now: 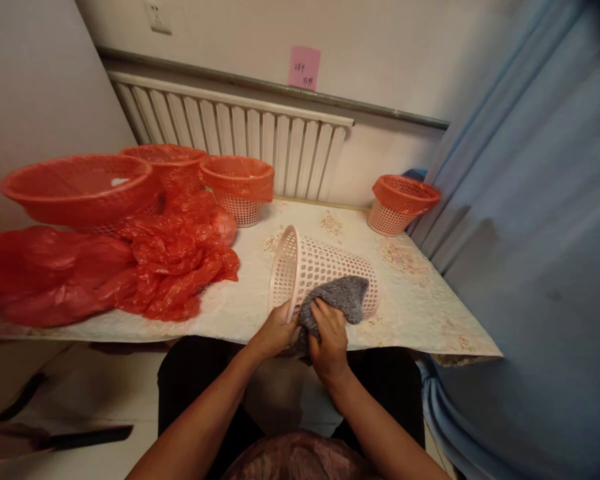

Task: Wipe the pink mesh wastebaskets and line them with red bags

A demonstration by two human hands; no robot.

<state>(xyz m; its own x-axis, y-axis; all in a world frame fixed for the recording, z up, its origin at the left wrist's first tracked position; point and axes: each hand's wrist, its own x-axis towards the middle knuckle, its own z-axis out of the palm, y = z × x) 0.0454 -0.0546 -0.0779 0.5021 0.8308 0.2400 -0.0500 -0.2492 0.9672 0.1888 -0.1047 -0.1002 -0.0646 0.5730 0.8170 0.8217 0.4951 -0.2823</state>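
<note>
A pale pink plastic wastebasket with a lattice of holes lies on its side near the table's front edge, its mouth facing left. My left hand is closed on the rim at its lower edge. A grey cloth rests against the basket's near side. My right hand grips this cloth and presses it to the wall of the basket. Part of the cloth hangs between both hands, and the left fingertips are hidden behind the rim.
Red plastic bags lie heaped on the table's left. Behind them stand a large red-lined basket and two smaller ones. Another lined basket stands at the back right, beside a blue curtain. A radiator runs along the wall.
</note>
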